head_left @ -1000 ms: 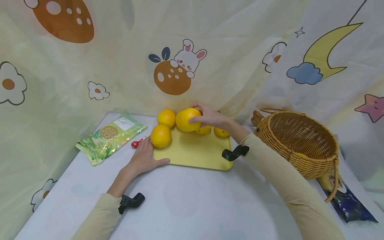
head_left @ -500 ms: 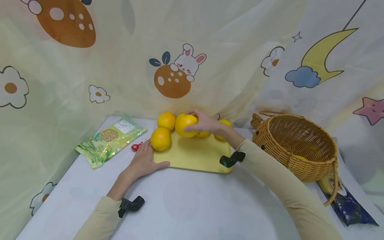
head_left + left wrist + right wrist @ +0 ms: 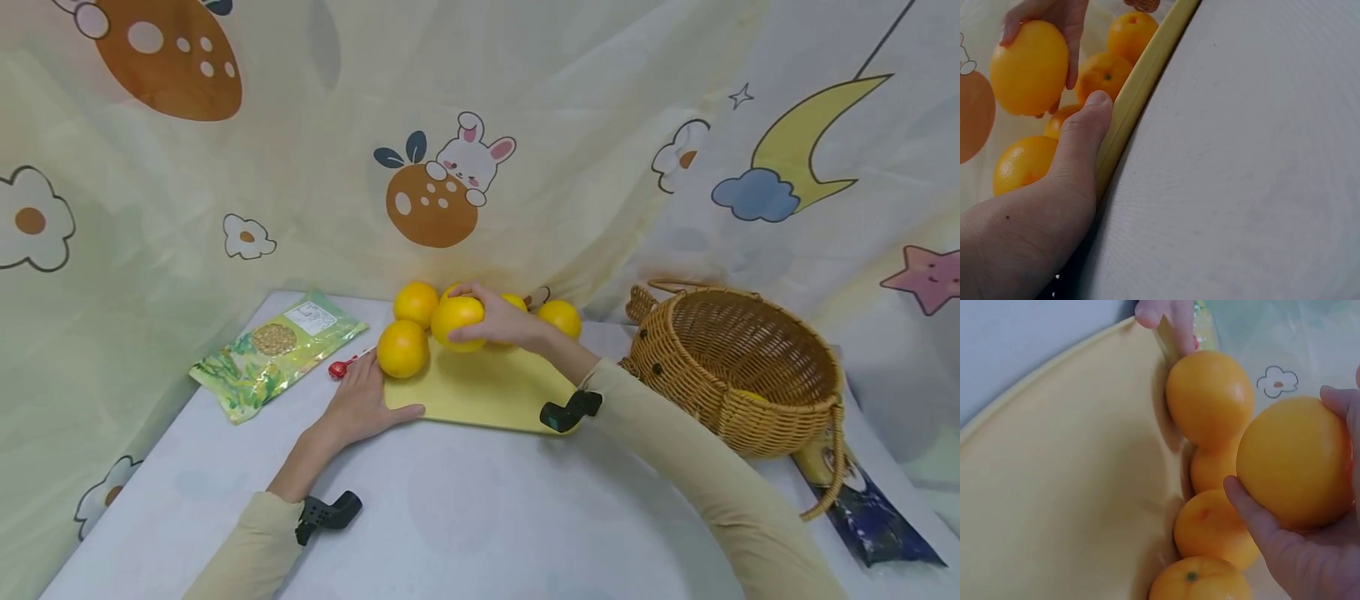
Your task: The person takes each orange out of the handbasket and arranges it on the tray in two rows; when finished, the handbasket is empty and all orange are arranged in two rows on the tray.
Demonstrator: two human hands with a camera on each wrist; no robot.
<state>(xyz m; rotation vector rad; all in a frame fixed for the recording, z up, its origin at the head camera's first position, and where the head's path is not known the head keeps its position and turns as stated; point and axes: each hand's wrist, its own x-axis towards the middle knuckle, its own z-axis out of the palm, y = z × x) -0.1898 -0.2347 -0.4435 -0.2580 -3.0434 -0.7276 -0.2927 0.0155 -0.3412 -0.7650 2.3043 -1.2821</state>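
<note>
My right hand (image 3: 497, 320) holds an orange (image 3: 456, 323) above the back left part of a pale yellow tray (image 3: 487, 396). Thumb and fingers wrap the sides of this orange (image 3: 1297, 462) in the right wrist view. At the tray's left front corner rests my left hand (image 3: 360, 406), fingers straight along the left side and thumb (image 3: 1088, 128) along the front rim. Beside those fingertips sits one orange (image 3: 402, 348), with another orange (image 3: 416, 304) behind it. More oranges line the back of the tray, partly hidden by my right hand, up to an orange (image 3: 559, 318) at the right.
A wicker basket (image 3: 780, 400) with a looped handle stands at the right, something yellow inside it. Under its edge lies a dark blue packet (image 3: 873, 517). Left of the tray are a green-yellow packet (image 3: 277, 350) and a red lollipop (image 3: 339, 367). A printed cloth hangs behind.
My right hand has moved left and slightly down with the orange, uncovering more of the oranges behind and at the right. The left hand stays at the tray corner. The head view has tilted slightly.
</note>
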